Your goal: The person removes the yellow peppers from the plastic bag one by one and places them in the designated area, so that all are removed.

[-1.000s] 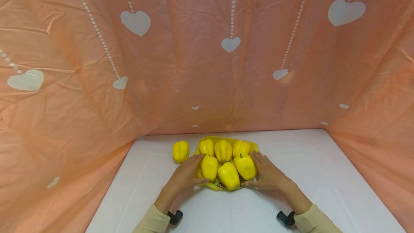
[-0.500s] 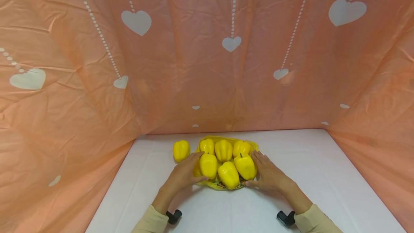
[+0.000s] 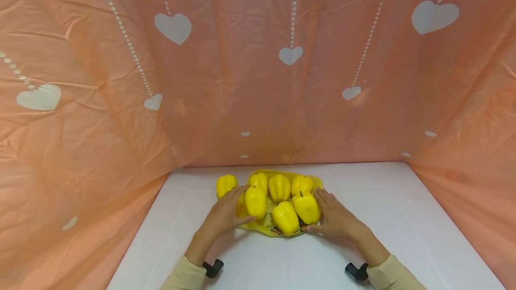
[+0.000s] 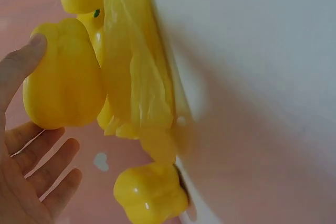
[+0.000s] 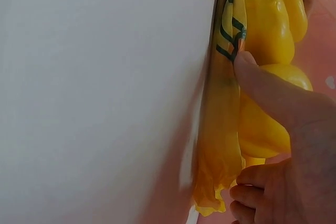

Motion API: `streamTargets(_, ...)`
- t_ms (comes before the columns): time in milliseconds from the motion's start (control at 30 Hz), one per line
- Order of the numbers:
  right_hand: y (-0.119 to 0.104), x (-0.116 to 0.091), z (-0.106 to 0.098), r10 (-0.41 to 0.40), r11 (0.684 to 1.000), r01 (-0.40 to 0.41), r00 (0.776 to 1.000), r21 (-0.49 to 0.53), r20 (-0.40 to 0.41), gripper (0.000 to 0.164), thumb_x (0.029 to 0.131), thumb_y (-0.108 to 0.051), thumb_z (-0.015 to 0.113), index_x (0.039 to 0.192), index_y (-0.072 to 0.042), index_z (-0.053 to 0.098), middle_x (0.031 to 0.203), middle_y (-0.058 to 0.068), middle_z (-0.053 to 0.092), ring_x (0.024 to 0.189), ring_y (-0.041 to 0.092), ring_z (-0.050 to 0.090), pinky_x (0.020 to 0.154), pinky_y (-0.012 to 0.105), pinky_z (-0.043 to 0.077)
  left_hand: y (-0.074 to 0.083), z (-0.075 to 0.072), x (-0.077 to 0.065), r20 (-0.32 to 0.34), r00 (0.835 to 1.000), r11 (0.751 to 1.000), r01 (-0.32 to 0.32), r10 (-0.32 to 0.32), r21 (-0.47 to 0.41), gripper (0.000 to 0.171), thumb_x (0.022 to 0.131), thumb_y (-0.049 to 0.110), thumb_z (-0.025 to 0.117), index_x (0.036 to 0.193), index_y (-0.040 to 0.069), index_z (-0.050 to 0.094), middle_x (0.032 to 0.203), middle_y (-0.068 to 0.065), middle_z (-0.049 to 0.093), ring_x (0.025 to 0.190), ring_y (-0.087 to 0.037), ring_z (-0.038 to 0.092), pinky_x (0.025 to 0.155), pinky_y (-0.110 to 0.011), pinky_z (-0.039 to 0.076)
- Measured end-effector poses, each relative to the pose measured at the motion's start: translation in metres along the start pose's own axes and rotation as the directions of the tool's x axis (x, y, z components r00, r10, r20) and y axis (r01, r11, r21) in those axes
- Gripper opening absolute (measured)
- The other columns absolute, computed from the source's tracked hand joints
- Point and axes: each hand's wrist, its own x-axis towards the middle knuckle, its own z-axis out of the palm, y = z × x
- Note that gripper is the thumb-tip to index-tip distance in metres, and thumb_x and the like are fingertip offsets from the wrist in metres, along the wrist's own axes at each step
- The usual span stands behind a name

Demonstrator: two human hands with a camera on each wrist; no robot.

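Note:
My left hand holds a yellow bell pepper between thumb and fingers, at the left side of a yellow plastic bag. In the left wrist view the thumb lies over one side of that pepper, fingertips at its lower end, apart from the bag's crumpled wall. Several more yellow peppers sit in the bag, whose mouth is spread wide. My right hand rests at the bag's right side with fingers extended; its thumb touches the printed rim beside a pepper.
One loose yellow pepper stands on the white table left of the bag, just behind the left hand. An orange curtain with white hearts encloses the back and both sides.
My left hand has moved a little left and up, taking the front-left pepper away from the others, with more of the bag's inside showing. The right hand stays in place.

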Motion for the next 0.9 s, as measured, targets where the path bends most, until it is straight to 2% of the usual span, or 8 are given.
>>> streamTargets(333, 0.001, -0.002, 0.000, 0.008, 1.000, -0.008, 1.000, -0.004, -0.006, 0.120, 0.087, -0.058, 0.084, 0.164, 0.012, 0.024, 0.173, 0.032, 0.021, 0.160, 0.049, 0.021, 0.131, 0.061, 0.017, -0.008, -0.013, -0.002, -0.015, 1.000, 0.999, 0.008, -0.007, 0.031, 0.097, 0.085, 0.040, 0.093, 0.161, 0.007, 0.045, 0.159, -0.017, 0.053, 0.145, -0.039, 0.051, 0.118, -0.059, 0.045)
streamTargets(533, 0.000, -0.003, 0.000, 0.013, 1.000, -0.013, 1.000, 0.002, -0.009, 0.119, 0.087, -0.057, 0.084, 0.164, 0.011, 0.024, 0.173, 0.032, 0.021, 0.160, 0.049, 0.020, 0.131, 0.061, 0.017, -0.014, -0.020, -0.005, -0.004, 0.998, 0.998, 0.061, -0.061, -0.002, 0.096, 0.087, 0.039, 0.090, 0.163, 0.008, 0.042, 0.163, -0.016, 0.048, 0.147, -0.039, 0.049, 0.119, -0.059, 0.044)
streamTargets(767, -0.001, -0.002, -0.002, 0.011, 1.000, -0.011, 1.000, 0.004, -0.011, 0.119, 0.087, -0.058, 0.084, 0.164, 0.011, 0.025, 0.173, 0.032, 0.021, 0.160, 0.050, 0.020, 0.131, 0.061, 0.016, -0.024, -0.029, -0.011, -0.051, 0.997, 0.998, 0.062, -0.063, -0.027, 0.095, 0.087, 0.036, 0.091, 0.163, 0.009, 0.043, 0.165, -0.017, 0.046, 0.151, -0.042, 0.044, 0.120, -0.063, 0.041)
streamTargets(900, -0.001, -0.003, -0.002, 0.006, 1.000, -0.006, 1.000, -0.001, -0.012, 0.120, 0.087, -0.059, 0.084, 0.164, 0.012, 0.025, 0.172, 0.033, 0.021, 0.160, 0.051, 0.021, 0.130, 0.062, 0.017, -0.032, -0.031, -0.013, -0.078, 0.996, 0.999, 0.049, -0.050, -0.019, 0.095, 0.086, 0.034, 0.093, 0.163, 0.009, 0.042, 0.163, -0.018, 0.047, 0.148, -0.041, 0.048, 0.118, -0.062, 0.044)
